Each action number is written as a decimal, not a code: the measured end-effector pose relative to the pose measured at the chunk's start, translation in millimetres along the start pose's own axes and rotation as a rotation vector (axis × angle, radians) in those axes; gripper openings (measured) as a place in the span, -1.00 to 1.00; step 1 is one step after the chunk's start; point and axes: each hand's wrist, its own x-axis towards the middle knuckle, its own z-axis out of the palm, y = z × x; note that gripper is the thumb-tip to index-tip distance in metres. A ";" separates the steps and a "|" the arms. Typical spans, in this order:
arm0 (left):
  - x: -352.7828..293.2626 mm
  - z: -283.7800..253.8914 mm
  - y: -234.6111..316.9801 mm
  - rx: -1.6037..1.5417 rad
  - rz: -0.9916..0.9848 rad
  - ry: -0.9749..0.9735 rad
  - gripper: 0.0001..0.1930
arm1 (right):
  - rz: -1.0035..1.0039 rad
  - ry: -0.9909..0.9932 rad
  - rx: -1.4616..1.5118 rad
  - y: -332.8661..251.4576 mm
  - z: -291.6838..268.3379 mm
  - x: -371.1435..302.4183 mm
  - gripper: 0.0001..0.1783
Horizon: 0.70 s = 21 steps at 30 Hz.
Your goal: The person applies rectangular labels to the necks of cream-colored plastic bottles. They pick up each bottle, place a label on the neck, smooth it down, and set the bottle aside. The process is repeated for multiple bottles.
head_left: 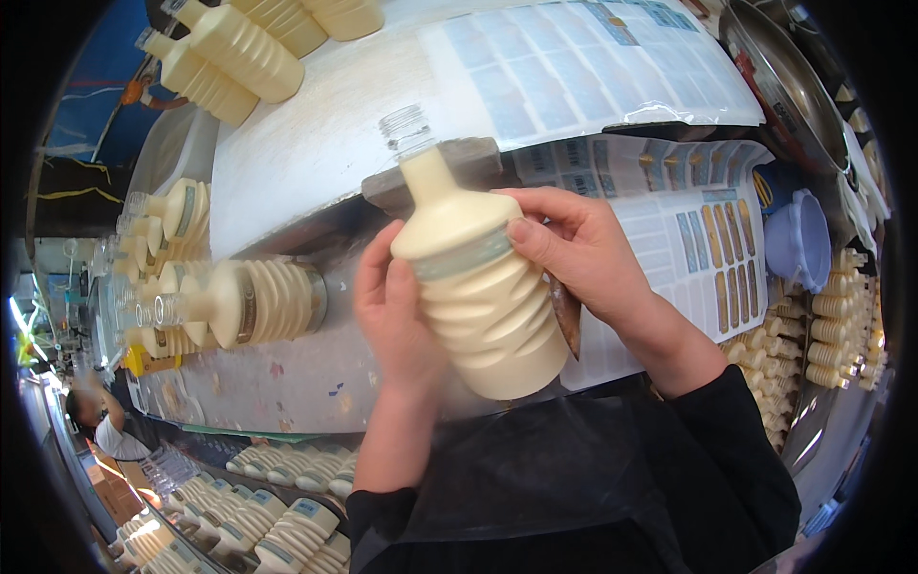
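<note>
A cream plastic bottle [492,335] with a ribbed body and a clear threaded neck stands tilted in front of me, its neck pointing away. Round its upper body runs a pale grey-green label strip [459,258]. Along the bottle's left side, my left hand [400,306] closes on it, thumb near the strip. My right hand [579,239] grips the right shoulder, its thumb pressing at the strip's end. A brown pointed blade-like tool [566,316] shows below the right palm; how it is held is hidden. Behind the bottle lies a grey-brown block [476,158].
Label sheets [574,72] cover the board at the back, with more sheets [669,277] at right. Similar bottles [273,301] lie on the table's left. Others [253,57] stand at the back left. A lavender bucket [798,239] is at right. Someone [110,421] is far left.
</note>
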 end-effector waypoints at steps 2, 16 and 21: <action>-1.1 -3.0 -1.2 -0.015 0.024 -0.018 -0.64 | -0.011 -0.013 0.034 2.1 -1.6 -0.2 -0.58; 1.9 -5.9 -2.5 -0.074 0.014 -0.016 -0.57 | -0.032 -0.082 -0.056 -3.5 -12.7 -4.8 -0.58; 2.4 -4.4 -1.9 -0.049 0.005 0.009 -0.55 | -0.035 -0.071 -0.097 -6.7 -12.7 -3.3 -0.57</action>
